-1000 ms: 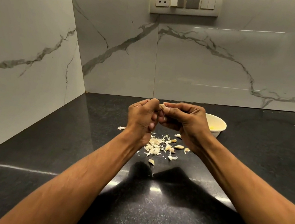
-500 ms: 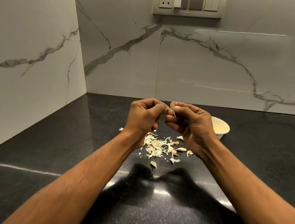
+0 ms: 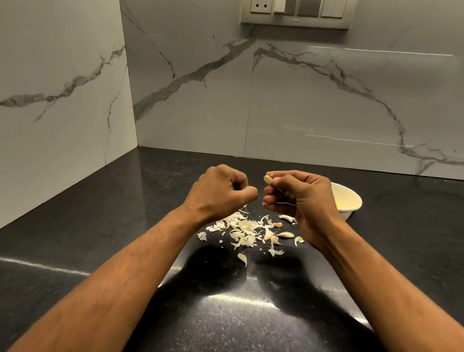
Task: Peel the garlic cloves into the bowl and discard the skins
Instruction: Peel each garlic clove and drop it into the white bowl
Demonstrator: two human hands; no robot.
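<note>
Garlic work sits on a black speckled bench (image 3: 231, 340) that meets grey-veined marble walls (image 3: 325, 99), with a switch panel (image 3: 298, 4) high on the back wall. Beyond the right wrist stands a white bowl (image 3: 350, 203). The right hand (image 3: 299, 197) pinches a garlic clove (image 3: 268, 178) at its raised fingertips, near the bowl's left rim. The left hand (image 3: 219, 192) is curled into a loose fist just beside it; whether it holds any skin cannot be told. Below both hands lies a scatter of skins (image 3: 242, 231) and a few cloves (image 3: 286, 235).
</note>
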